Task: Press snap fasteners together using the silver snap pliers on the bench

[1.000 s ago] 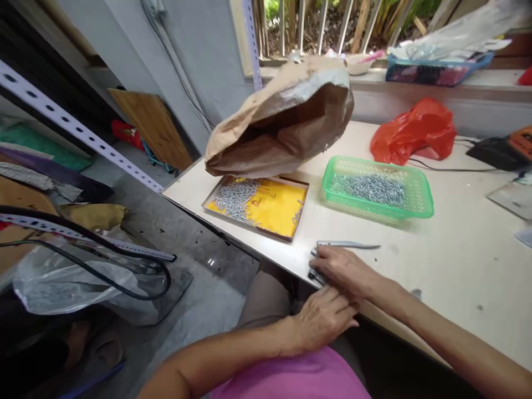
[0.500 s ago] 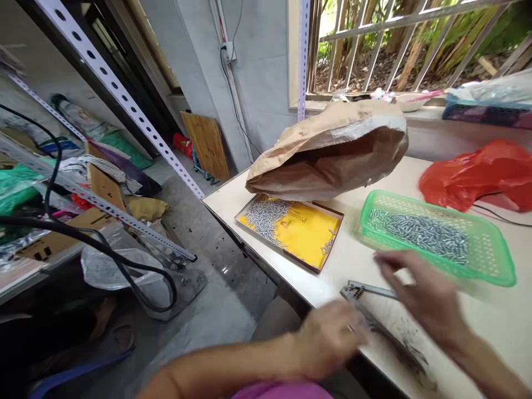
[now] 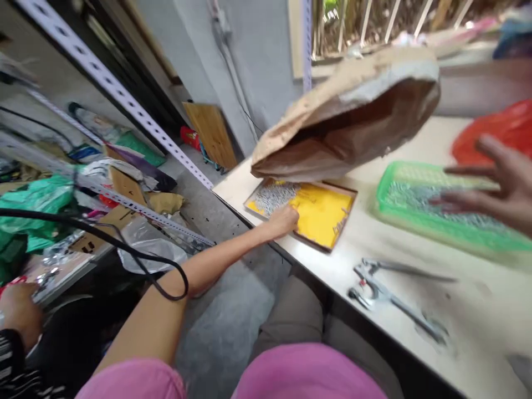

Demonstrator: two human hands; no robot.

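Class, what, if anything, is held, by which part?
The open right hand holds nothing; whether the left hand at the tray grips anything cannot be told.

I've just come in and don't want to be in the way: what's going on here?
The person's left hand reaches into the tray, beside the metal bits; whether it grips any can't be made out. The right hand, blurred, is spread open over the green basket, which holds more such bits. The metal tool lies on the table, in neither hand.
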